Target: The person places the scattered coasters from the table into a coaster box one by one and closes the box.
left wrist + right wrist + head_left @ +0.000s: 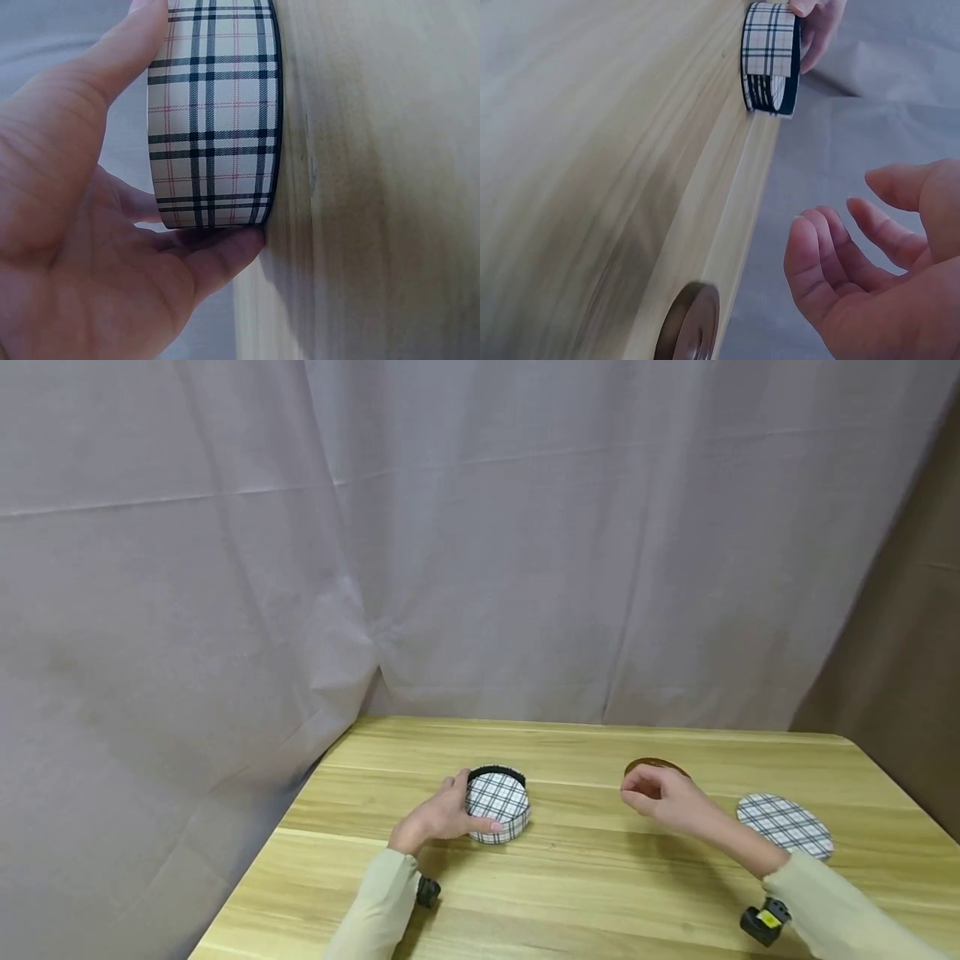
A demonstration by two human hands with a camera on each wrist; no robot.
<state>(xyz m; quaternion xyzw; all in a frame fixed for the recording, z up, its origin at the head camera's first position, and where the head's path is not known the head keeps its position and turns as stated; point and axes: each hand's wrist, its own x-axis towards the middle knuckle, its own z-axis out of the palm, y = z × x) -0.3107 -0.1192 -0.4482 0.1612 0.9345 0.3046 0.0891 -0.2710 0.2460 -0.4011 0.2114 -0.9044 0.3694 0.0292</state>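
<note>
My left hand (442, 814) grips a round plaid coaster holder (214, 120), with the thumb in front and the fingers round its far side. Inside the holder lies a white and dark plaid coaster (497, 797); the right wrist view shows several stacked edges (761, 91) through a gap in its wall. My right hand (667, 797) hovers above the table, fingers loosely curved and thumb apart, with nothing in it. Just beyond it sits a brown round disc (697, 326), partly hidden by the hand in the head view.
Another plaid coaster (783, 824) lies flat on the wooden table (570, 893), right of my right hand and partly covered by the forearm. Grey cloth (487, 568) hangs behind the table's back edge. A dark wrist camera (763, 922) hangs below my right sleeve.
</note>
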